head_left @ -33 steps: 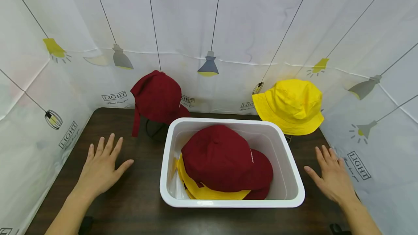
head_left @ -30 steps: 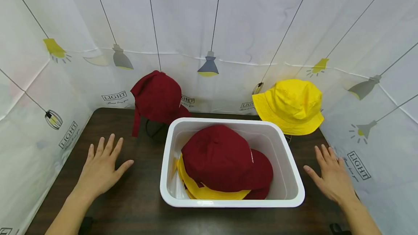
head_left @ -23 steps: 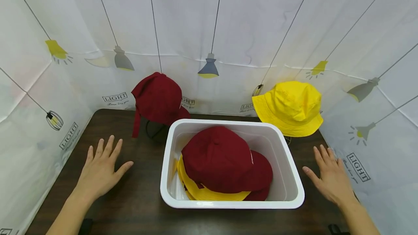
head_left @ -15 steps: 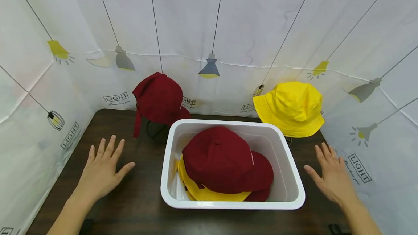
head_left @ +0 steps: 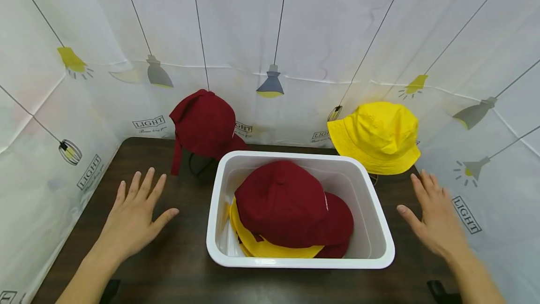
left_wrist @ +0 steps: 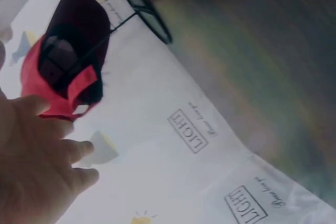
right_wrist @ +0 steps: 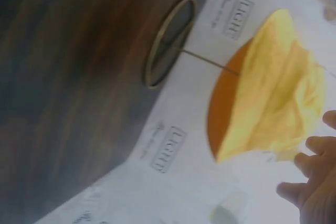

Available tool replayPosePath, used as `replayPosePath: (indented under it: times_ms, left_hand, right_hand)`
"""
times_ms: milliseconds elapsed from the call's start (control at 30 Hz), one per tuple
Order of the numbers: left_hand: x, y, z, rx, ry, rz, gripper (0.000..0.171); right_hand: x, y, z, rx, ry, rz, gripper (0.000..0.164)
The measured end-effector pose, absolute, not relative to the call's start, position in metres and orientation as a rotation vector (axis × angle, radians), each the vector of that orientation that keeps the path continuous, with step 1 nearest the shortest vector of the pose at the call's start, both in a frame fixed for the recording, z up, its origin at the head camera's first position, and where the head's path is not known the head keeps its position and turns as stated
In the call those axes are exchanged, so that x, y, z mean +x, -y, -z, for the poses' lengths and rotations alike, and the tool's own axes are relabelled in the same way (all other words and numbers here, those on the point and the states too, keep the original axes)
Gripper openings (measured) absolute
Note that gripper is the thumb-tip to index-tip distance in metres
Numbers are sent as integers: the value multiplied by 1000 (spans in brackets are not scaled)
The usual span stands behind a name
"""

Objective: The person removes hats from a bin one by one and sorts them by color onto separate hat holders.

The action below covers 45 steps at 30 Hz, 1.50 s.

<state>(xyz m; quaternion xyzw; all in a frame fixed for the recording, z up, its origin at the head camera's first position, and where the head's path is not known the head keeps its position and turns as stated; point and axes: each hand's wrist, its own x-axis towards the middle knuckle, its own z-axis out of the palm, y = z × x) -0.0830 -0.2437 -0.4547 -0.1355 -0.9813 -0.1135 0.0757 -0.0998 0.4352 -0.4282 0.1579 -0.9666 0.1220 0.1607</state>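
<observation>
My left hand (head_left: 132, 219) is held over the left side of the table with fingers straight and spread, holding nothing. Behind it a dark red cap (head_left: 202, 123) with a hanging strap sits on a black wire stand (left_wrist: 144, 9). On the right, my right hand (head_left: 438, 219) is likewise spread and holds nothing, nearest to a yellow bucket hat (head_left: 375, 137) on a brass-coloured wire stand (right_wrist: 170, 43). Between the hands stands a white plastic bin (head_left: 300, 262). In it another dark red cap (head_left: 280, 205) lies on top of a yellow hat (head_left: 261, 249), partly hiding it, with more dark red fabric below.
The dark wooden table (head_left: 168, 276) meets a white printed cloth (head_left: 236, 27) that hangs behind and along both sides. Both stands are near the table's back edge, close to the cloth. The bin's raised rim lies between the two hands.
Both hands have shifted slightly forward, the right hand more clearly, moving up and a little to the right. The hats, stands and bin stay in place.
</observation>
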Motion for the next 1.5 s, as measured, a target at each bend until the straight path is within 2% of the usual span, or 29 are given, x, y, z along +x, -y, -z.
replayPosePath:
  times_ms: [267, 667, 1500]
  left_hand:
    - [-79, 228, 439, -488, 2810, 393, 88]
    - [-78, 210, 430, -605, 2668, 454, 85]
    - [-83, 180, 418, -797, 2545, 595, 77]
  right_hand:
    - [-100, -413, 393, 530, 2701, -373, 82]
    - [-103, -375, 361, 668, 2640, -371, 91]
    - [-106, -308, 325, 865, 2702, -323, 98]
